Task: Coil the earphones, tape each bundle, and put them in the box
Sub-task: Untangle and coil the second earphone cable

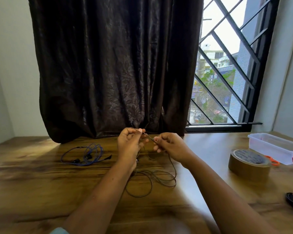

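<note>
Above the table [41, 191], left hand [128, 142] and right hand [171, 146] pinch dark earphones [147, 135]; tape label [249, 157] illegible.

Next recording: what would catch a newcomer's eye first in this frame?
The hands at centre stand out: the left hand and right hand pinch a dark earphone cable stretched between them, its slack looping on the wooden table below. A loose blue earphone tangle lies to the left, and a brown tape roll sits at right by a clear plastic box. Behind, a dark curtain covers most of the window.
</note>
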`<state>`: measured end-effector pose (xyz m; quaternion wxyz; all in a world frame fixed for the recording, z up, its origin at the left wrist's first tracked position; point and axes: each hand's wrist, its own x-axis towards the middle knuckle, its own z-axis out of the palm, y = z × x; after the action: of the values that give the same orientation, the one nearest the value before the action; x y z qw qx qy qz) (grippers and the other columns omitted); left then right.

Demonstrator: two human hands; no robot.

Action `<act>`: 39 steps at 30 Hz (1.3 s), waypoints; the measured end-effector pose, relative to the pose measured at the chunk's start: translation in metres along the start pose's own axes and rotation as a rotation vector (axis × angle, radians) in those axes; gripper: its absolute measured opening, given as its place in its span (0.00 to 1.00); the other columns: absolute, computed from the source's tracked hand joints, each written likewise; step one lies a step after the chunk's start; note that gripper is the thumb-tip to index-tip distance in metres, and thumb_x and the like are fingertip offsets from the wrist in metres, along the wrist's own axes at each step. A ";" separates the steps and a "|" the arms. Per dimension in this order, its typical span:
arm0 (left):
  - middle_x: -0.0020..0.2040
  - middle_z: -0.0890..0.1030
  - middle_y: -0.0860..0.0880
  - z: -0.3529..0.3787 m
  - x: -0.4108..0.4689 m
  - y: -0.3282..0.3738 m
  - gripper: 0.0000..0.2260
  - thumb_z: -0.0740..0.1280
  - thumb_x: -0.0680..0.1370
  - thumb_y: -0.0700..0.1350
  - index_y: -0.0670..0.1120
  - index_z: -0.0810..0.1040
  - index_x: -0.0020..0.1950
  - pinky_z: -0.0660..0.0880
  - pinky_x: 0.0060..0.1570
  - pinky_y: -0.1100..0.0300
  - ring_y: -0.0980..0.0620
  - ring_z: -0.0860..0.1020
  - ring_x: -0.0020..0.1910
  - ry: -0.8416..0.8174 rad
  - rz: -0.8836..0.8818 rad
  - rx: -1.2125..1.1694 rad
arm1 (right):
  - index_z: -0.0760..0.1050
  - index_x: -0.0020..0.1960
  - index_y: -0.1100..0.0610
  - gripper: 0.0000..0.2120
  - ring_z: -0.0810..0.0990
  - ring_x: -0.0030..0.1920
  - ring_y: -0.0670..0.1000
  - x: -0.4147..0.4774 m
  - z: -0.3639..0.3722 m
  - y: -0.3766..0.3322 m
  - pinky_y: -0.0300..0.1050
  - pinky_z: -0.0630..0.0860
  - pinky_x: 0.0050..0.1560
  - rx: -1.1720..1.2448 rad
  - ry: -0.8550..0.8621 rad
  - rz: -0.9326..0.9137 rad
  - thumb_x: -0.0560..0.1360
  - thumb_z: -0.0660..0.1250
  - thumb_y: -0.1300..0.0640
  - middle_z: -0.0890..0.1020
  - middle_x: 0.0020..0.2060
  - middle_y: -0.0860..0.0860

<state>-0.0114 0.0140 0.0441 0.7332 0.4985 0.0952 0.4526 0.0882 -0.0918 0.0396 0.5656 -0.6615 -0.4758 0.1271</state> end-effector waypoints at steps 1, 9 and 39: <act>0.42 0.81 0.45 0.000 0.000 0.000 0.06 0.63 0.78 0.34 0.42 0.71 0.43 0.79 0.33 0.63 0.58 0.81 0.34 -0.002 -0.007 -0.008 | 0.77 0.41 0.56 0.09 0.77 0.36 0.45 0.000 0.001 0.001 0.42 0.76 0.43 -0.026 0.010 -0.004 0.79 0.62 0.57 0.81 0.34 0.48; 0.46 0.81 0.45 0.000 -0.002 -0.003 0.10 0.63 0.77 0.32 0.44 0.69 0.53 0.80 0.38 0.60 0.52 0.81 0.44 -0.126 -0.028 0.003 | 0.73 0.38 0.54 0.15 0.70 0.36 0.47 0.004 0.003 0.004 0.42 0.68 0.38 -0.155 0.088 0.040 0.82 0.57 0.53 0.74 0.34 0.50; 0.37 0.74 0.49 -0.022 0.018 0.008 0.05 0.60 0.80 0.41 0.50 0.70 0.46 0.65 0.21 0.65 0.55 0.71 0.26 0.106 -0.142 0.168 | 0.75 0.49 0.61 0.11 0.75 0.33 0.47 0.004 -0.023 0.022 0.31 0.73 0.31 0.058 0.347 0.100 0.82 0.54 0.63 0.77 0.34 0.54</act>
<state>-0.0188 0.0424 0.0450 0.7130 0.5257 0.2066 0.4155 0.1169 -0.1016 0.0296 0.6511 -0.6798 -0.3335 0.0526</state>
